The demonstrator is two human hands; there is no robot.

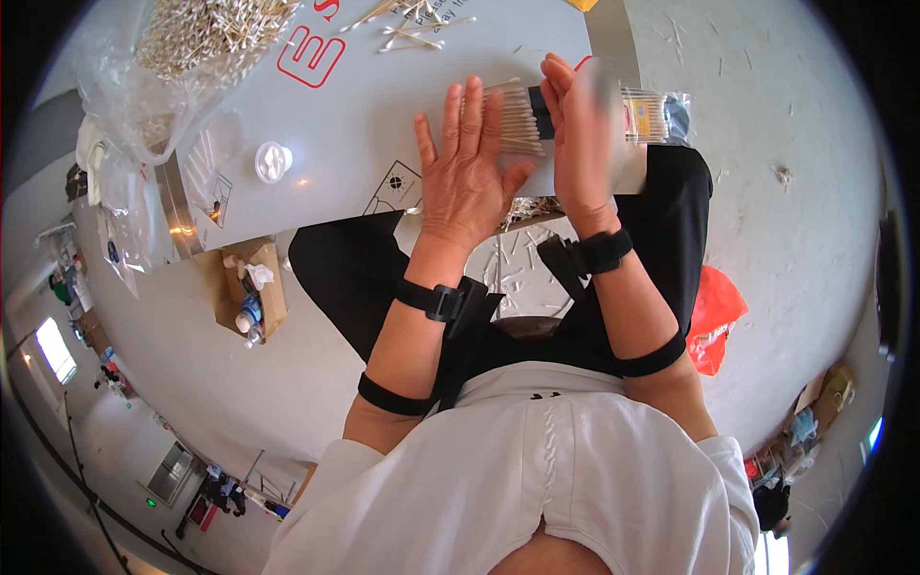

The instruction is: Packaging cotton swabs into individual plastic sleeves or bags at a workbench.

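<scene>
1. Left hand (465, 177): palm down, fingers extended and spread, thumb out toward the right hand; not clamped. Fingers over the left part of the row of cotton swabs (517, 117).
2. Right hand (583, 144): edge-on, palm turned toward the left hand, fingers straight and close together, outer side blurred; not curled into a grip. Contact with the dark strip (541, 113) just beside it: cannot tell.
3. Row of cotton swabs: between the two hands, sticks side by side, crosswise to the fingers; left end hidden under the left hand.
4. Dark strip: between the swab row and the right hand; exact kind unclear.
5. Clear packet of cotton swabs with yellow label (652, 120): just to the right of the right hand, partly hidden behind it.
6. Loose cotton swabs (414, 38): beyond the left hand, scattered on the grey printed tabletop (335, 134).
7. Large heap of cotton swabs (206, 38): beyond and well to the left of the left hand, with clear plastic film (125, 105) alongside.
8. Small clear plastic cup (273, 162): on the tabletop, left of the left hand, well apart.
9. Black straps: around both wrists and forearms, behind the hands.
</scene>
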